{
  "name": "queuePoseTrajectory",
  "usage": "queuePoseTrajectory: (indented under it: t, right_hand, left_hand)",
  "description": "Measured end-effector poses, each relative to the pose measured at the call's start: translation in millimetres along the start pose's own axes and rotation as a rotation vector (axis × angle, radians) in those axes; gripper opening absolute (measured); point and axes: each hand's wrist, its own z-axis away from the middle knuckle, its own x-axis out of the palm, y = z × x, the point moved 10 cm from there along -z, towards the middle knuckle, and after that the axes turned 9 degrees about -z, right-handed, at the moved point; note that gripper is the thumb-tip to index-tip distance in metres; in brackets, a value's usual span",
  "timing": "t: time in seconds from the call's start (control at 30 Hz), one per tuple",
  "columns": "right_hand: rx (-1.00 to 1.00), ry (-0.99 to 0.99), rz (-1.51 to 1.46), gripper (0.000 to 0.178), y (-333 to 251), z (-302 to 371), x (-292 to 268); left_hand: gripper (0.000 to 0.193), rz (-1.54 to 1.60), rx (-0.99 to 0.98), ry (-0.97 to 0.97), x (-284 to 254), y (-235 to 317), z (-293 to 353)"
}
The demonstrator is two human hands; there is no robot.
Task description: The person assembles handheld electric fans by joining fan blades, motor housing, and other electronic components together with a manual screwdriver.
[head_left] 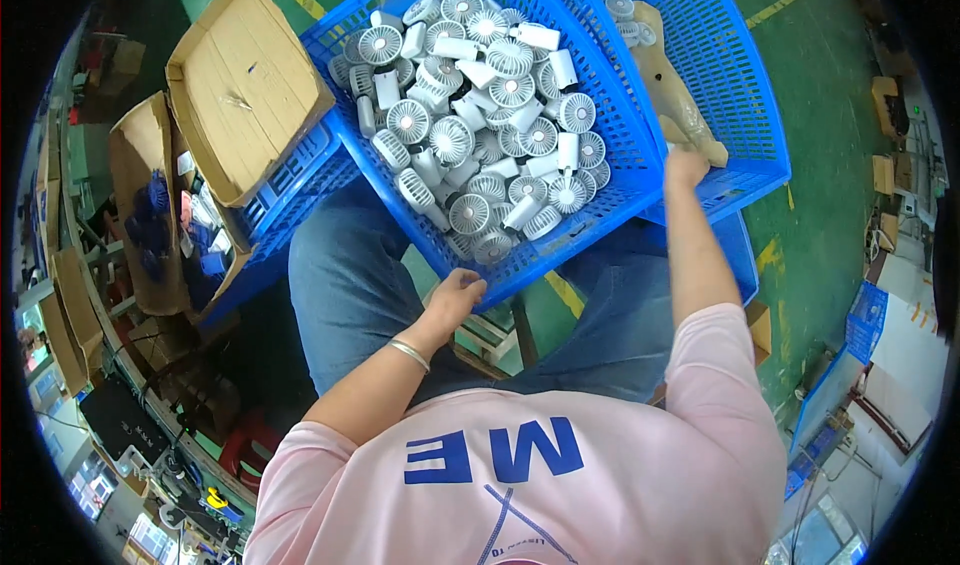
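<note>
A blue plastic crate point(375, 170) in front of me is heaped with white handheld fans point(452, 140). At its near left corner is my left hand point(457, 298), fingers curled in beside the rim; whatever they hold, if anything, is hidden. My right hand point(686, 168) reaches to the second blue crate point(755, 95) on the right. Its fingers are closed at the near end of a brown cardboard sheet point(660, 75) inside that crate, and I cannot make out what is in them. A few white fans point(625, 20) lie at the far end of the sheet.
A shallow cardboard tray point(245, 90) rests on another blue crate point(310, 175) at the left. Beside it, an open carton point(150, 205) holds dark blue and white items. My knees point(345, 255) are under the crates. A red stool point(250, 445) stands lower left.
</note>
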Motion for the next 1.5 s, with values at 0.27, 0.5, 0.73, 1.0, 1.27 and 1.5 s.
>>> queuePoseTrajectory:
  t: [0.27, 0.5, 0.73, 1.0, 1.27, 1.5]
  right_hand:
    - [-0.933, -0.478, 0.622, 0.026, -118.3, 255.6, 252.7]
    - [-0.761, -0.534, 0.679, 0.03, -174.7, 313.3, 223.3]
    - [-0.933, -0.305, 0.239, 0.044, -243.9, 474.5, 119.4]
    - [-1.347, -0.413, 0.226, 0.02, -286.4, 481.0, 64.0]
    - [-1.458, -0.902, 0.643, 0.01, -233.6, 498.6, 94.7]
    - [-1.452, -0.896, 0.588, 0.012, -226.7, 515.7, 89.5]
  left_hand:
    - [0.04, 0.07, 0.013, 0.004, -7.8, 2.7, 5.7]
    - [0.04, 0.304, -0.075, -0.138, 5.3, -4.6, 16.0]
    - [0.036, 0.786, 0.168, -0.551, 44.9, 45.7, 29.8]
    - [0.026, 0.329, 0.243, -0.675, 63.6, 49.2, 69.4]
    - [0.033, 0.079, 0.204, -0.865, 95.3, 33.5, 92.4]
    - [0.037, 0.13, 0.084, -0.984, 107.0, 18.7, 109.3]
